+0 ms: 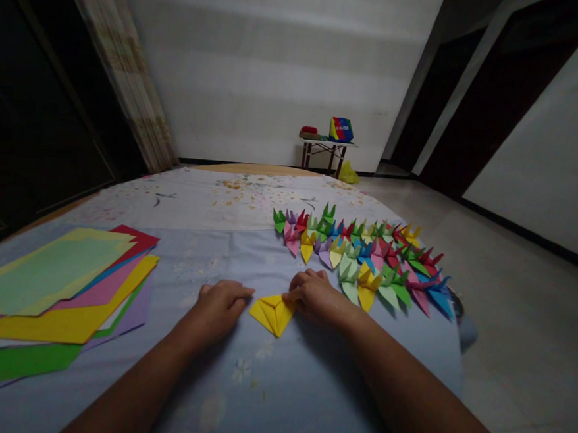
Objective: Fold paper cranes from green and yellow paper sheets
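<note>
A small piece of yellow origami paper (273, 313), folded into a kite-like shape with creases meeting near its middle, lies flat on the blue cloth between my hands. My right hand (317, 296) has its fingers curled, with thumb and fingertips closed on the paper's upper right corner. Just beyond the left corner rests my left hand (221, 304), its fingers mostly curled and the index finger pointing toward the paper. A narrow gap seems to separate that fingertip from the paper, and nothing shows in the left hand.
Several rows of colourful folded paper cranes (350, 254) stand at the right. Stacked coloured paper sheets (62, 273) lie on the left. A floral cloth (238, 371) covers the table. Against the far wall, a small stand (326, 143) carries a multicoloured box (341, 129).
</note>
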Tool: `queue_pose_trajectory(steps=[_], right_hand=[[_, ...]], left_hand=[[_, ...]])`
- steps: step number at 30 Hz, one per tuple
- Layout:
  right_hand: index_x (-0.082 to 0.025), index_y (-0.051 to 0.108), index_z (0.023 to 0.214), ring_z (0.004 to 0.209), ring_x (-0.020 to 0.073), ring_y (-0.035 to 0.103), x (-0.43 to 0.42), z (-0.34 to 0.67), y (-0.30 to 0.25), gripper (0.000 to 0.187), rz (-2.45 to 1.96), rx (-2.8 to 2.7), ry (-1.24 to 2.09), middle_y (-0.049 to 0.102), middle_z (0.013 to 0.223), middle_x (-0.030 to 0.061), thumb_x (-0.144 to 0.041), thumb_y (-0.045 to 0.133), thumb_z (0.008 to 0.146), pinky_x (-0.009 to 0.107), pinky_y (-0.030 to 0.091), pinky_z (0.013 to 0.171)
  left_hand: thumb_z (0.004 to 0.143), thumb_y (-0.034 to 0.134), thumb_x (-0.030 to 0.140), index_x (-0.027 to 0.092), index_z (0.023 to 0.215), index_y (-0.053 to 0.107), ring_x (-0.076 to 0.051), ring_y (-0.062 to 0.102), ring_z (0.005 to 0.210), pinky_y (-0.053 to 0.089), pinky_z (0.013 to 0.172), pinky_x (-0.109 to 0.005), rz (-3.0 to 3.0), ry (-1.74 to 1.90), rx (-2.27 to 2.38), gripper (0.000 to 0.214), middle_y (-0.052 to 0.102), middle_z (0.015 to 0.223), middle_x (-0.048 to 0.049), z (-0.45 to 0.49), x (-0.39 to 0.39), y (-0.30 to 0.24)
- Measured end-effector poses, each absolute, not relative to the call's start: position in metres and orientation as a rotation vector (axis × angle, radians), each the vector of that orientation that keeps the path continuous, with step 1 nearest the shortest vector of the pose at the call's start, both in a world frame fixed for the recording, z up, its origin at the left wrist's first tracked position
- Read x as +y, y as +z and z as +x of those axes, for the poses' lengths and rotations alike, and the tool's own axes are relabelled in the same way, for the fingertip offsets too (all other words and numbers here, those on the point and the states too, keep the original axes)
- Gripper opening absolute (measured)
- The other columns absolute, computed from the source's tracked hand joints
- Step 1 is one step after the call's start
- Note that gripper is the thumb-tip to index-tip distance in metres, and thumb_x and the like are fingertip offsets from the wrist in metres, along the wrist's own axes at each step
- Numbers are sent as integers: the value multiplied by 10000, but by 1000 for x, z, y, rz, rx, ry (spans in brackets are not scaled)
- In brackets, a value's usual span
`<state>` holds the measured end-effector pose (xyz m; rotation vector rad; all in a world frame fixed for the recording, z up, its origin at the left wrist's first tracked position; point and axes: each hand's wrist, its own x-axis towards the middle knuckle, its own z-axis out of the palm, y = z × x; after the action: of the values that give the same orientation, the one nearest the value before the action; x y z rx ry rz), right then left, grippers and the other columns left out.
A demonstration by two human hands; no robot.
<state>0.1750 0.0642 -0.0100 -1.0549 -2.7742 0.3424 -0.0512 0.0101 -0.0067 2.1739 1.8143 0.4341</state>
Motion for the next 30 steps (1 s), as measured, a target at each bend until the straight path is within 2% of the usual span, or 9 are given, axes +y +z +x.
queue_pose_trajectory(steps=[3, 7, 12, 14, 17, 22, 26, 30], right_hand=[[-246, 695, 851, 917, 194, 453, 64, 175, -11, 189, -1031, -2754, 349, 602, 944, 54, -192, 515, 839, 327, 210, 734], [-238, 681, 914, 904, 178, 467, 63, 174, -13, 197, -1031, -2710, 355, 605, 919, 54, -173, 510, 840, 321, 214, 754], [-216, 623, 1073, 945, 191, 476, 65, 172, -18, 261, -1080, -2583, 406, 603, 965, 68, -290, 548, 834, 322, 250, 801], [-229, 641, 1048, 959, 199, 482, 67, 170, -21, 255, -1080, -2547, 437, 604, 972, 68, -315, 578, 817, 333, 264, 817], [-220, 686, 915, 925, 195, 509, 71, 167, -25, 160, -1080, -2490, 485, 620, 922, 62, -289, 585, 812, 337, 292, 813], [-152, 655, 884, 722, 124, 541, 73, 162, -30, 157, -1059, -2220, 714, 630, 799, 32, -212, 525, 822, 243, 384, 670], [-153, 629, 947, 596, 89, 509, 71, 158, -31, 194, -1056, -2005, 976, 592, 693, -12, -259, 525, 822, 196, 385, 547], [-148, 608, 1003, 574, 83, 487, 67, 155, -27, 266, -988, -1881, 1085, 564, 674, -23, -323, 555, 809, 200, 388, 541]], left_hand=[[801, 416, 211, 208, 1022, 665, -250, 564, 1039, 323, 927, -448, 2168, 581, 1951, 333, 679, 1052, -71, -53, 13, -2], [803, 422, 201, 206, 1033, 655, -233, 573, 993, 344, 896, -425, 2272, 665, 1883, 327, 683, 1018, -62, -43, 7, -1], [825, 436, 220, 222, 1037, 643, -218, 583, 952, 366, 851, -404, 2340, 641, 1762, 297, 691, 983, -44, -32, 3, -9], [828, 438, 214, 221, 1035, 639, -215, 583, 949, 372, 841, -405, 2357, 635, 1744, 288, 691, 983, -44, -30, 3, -11], [842, 435, 224, 201, 1053, 622, -218, 577, 958, 386, 843, -411, 2375, 720, 1736, 283, 678, 1007, -60, -29, 2, -8], [879, 399, 242, 178, 1051, 600, -198, 565, 965, 427, 862, -368, 2399, 881, 1632, 271, 646, 1018, -72, -20, -3, -3], [861, 447, 279, 177, 1066, 591, -224, 547, 1003, 428, 900, -396, 2436, 780, 1621, 270, 621, 1055, -91, -10, -7, -4], [831, 505, 361, 176, 1164, 518, -235, 532, 1047, 423, 922, -418, 2334, 763, 1676, 381, 588, 1129, -98, -7, -8, -8]])
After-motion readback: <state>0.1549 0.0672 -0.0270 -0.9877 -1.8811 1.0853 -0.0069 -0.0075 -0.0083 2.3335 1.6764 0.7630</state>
